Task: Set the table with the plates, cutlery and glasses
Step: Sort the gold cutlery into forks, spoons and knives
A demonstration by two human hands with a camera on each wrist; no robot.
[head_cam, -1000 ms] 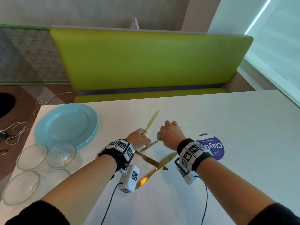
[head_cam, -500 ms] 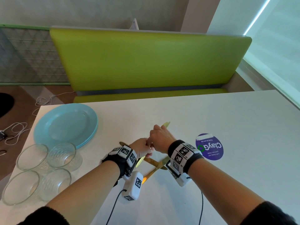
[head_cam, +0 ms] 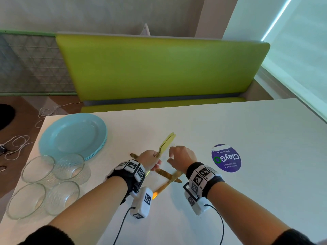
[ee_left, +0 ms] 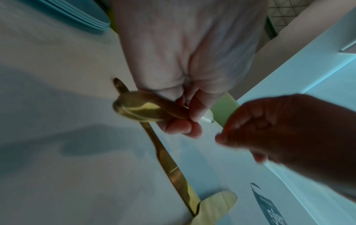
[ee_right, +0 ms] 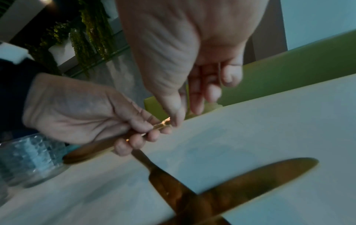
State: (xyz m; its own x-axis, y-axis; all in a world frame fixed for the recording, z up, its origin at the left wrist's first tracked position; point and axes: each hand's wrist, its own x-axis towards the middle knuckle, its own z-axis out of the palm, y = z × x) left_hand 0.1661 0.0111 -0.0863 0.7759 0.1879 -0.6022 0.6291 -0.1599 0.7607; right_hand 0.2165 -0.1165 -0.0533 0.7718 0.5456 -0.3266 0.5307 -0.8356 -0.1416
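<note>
My left hand (head_cam: 153,162) grips two gold cutlery pieces (head_cam: 166,142) held together, their heads pointing up and away from me. In the left wrist view the handle ends (ee_left: 137,106) stick out below the curled fingers. My right hand (head_cam: 174,156) hovers just to the right of them with relaxed fingers and holds nothing; in the right wrist view its thumb (ee_right: 173,109) is close to the pieces' shafts (ee_right: 161,126). Two gold knives (head_cam: 166,174) lie crossed on the white table (head_cam: 230,200) under my wrists. A stack of light blue plates (head_cam: 70,137) sits at the far left.
Several clear glass bowls (head_cam: 38,168) cluster at the table's left edge, in front of the plates. A purple round sticker (head_cam: 226,159) is stuck to the table right of my hands. A green bench (head_cam: 159,68) runs along the far side. Cables lie on the floor (head_cam: 17,145) to the left.
A second ago each hand held one gold piece. The right hand brought its piece to the left hand, which now holds both, and the right hand has let go and drawn slightly right.
</note>
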